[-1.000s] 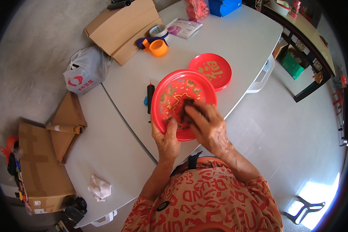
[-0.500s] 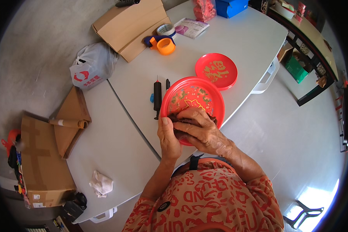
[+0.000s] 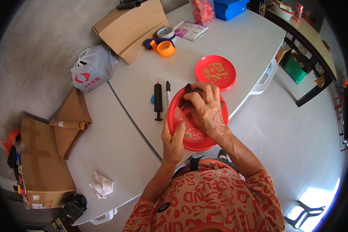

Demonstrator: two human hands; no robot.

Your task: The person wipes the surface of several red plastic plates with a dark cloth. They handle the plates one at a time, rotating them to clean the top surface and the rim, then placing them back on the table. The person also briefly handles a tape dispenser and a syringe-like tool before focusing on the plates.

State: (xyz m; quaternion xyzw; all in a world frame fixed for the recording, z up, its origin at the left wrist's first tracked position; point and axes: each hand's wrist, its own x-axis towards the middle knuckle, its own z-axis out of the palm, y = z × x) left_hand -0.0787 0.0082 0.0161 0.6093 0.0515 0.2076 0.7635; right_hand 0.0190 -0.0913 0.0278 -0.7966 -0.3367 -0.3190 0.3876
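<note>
My left hand point(image 3: 173, 144) grips the near-left rim of a round red plate point(image 3: 199, 146), thumb over the inside. The plate has a raised rim and a floral pattern in its middle. Bunched under the fingers of my right hand point(image 3: 209, 112) is a dark brown cloth point(image 3: 187, 96), pressed against the plate's far inner side. Part of the pattern is hidden by that hand. Just beyond lies a second red plate point(image 3: 228, 79) with gold lettering. Left of the held plate are a black hand pump point(image 3: 158, 101) and a pen point(image 3: 168, 91).
Orange tape point(image 3: 166, 49) and a white tape roll point(image 3: 166, 32) sit beside an open cardboard box point(image 3: 131, 31). A plastic bag point(image 3: 92, 69) stands at the far left. A crumpled white cloth point(image 3: 101, 184) lies near the front left. The table edge point(image 3: 255, 85) runs along the right.
My right hand has slid the brown cloth from the near part of the plate to its far side. The plate has shifted slightly nearer and right, uncovering more of the pen.
</note>
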